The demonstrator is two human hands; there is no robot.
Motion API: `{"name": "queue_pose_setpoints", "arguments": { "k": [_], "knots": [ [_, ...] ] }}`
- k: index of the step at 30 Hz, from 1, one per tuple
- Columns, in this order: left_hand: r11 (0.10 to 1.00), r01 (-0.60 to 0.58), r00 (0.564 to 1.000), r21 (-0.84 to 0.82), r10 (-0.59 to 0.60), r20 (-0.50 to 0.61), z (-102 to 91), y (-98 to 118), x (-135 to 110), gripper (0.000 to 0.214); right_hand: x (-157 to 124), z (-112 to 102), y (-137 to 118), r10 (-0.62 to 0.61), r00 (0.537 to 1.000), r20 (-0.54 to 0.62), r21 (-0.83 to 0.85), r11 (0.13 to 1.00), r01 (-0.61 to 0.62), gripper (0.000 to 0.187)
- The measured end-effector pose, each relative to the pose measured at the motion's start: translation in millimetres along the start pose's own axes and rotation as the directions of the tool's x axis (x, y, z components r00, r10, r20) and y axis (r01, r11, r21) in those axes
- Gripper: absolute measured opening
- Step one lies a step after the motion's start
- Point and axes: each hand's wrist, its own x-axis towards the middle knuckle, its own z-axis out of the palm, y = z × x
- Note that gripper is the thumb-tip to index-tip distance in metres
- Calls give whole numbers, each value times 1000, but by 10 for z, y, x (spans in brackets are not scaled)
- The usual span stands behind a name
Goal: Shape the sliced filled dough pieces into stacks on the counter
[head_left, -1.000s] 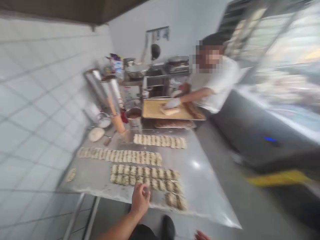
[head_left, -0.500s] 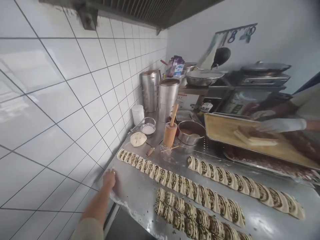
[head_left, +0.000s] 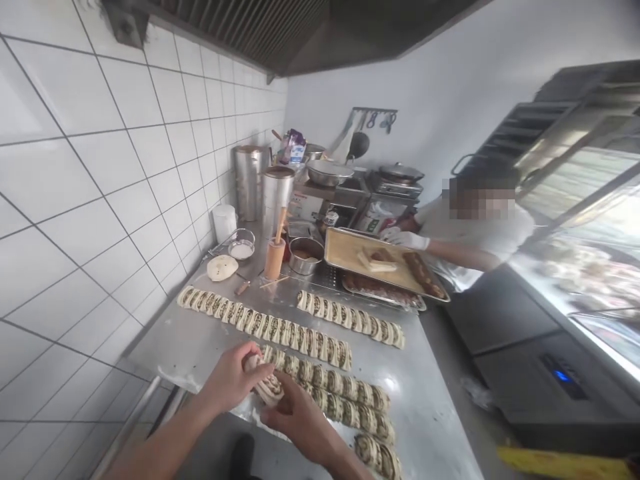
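Note:
Between my two hands, just over the front edge of the metal table [head_left: 425, 400], is a piece of filled dough roll [head_left: 269, 389] with dark green filling in its layers. My left hand [head_left: 235, 375] grips its far left end between thumb and fingers. On its near right side my right hand [head_left: 299, 415] closes round it, thumb below. Beyond my hands lies a long row of sliced filled dough [head_left: 270, 327]. Double rows of sliced dough [head_left: 345, 393] sit to the right of my hands, with a few more slices [head_left: 377, 457] nearer to me.
Another sliced row [head_left: 350, 317] lies farther right. At the back are a round of dough [head_left: 223, 268], a wooden rolling pin [head_left: 275, 259], a metal pot [head_left: 305, 257] and steel canisters [head_left: 277, 193]. A co-worker [head_left: 465, 233] with a gloved hand stands behind a baking tray [head_left: 345, 257].
My left hand has left the table's left edge and come to the front, and my right hand has come into view. Both now hold a dough piece. The view has swung right, showing the co-worker.

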Motion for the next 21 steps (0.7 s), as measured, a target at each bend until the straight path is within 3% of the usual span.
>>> {"name": "queue_pose_setpoints", "arguments": {
  "k": [2,4,6,9,12,14,15,17,19,21],
  "knots": [
    [994,-111,991,2,111,76,10,408,-241,38,-207,-69,-161,-26,989,147,63,998,17,49],
    [941,-321,941,111,303,149,-19,649,-458,41,-443,-172,-203,-60,973,225,207,978,13,40],
    [791,-553,831,263,501,242,-18,746,-609,55,-652,-273,-154,-79,957,280,358,933,-28,39],
    [559,-731,678,392,660,323,86,769,-681,67,-858,-369,-53,-100,917,387,521,844,-128,43],
    [457,-772,609,441,730,310,232,817,-642,64,-963,-422,-25,-108,896,430,557,813,-170,44],
    [486,-753,630,443,728,271,316,887,-611,61,-987,-457,-15,-140,895,423,523,845,-115,43],
    [534,-726,663,433,712,233,362,926,-602,57,-983,-474,2,-179,901,395,487,872,-40,43],
    [693,-620,771,368,624,123,489,993,-603,45,-943,-500,76,-296,914,278,381,907,178,43],
    [876,-430,896,217,444,-16,692,1023,-633,31,-873,-508,198,-414,902,119,258,890,375,41],
    [978,-200,978,-56,196,-71,955,1009,-699,21,-805,-501,335,-503,864,-13,156,853,499,39]
  ]
}}
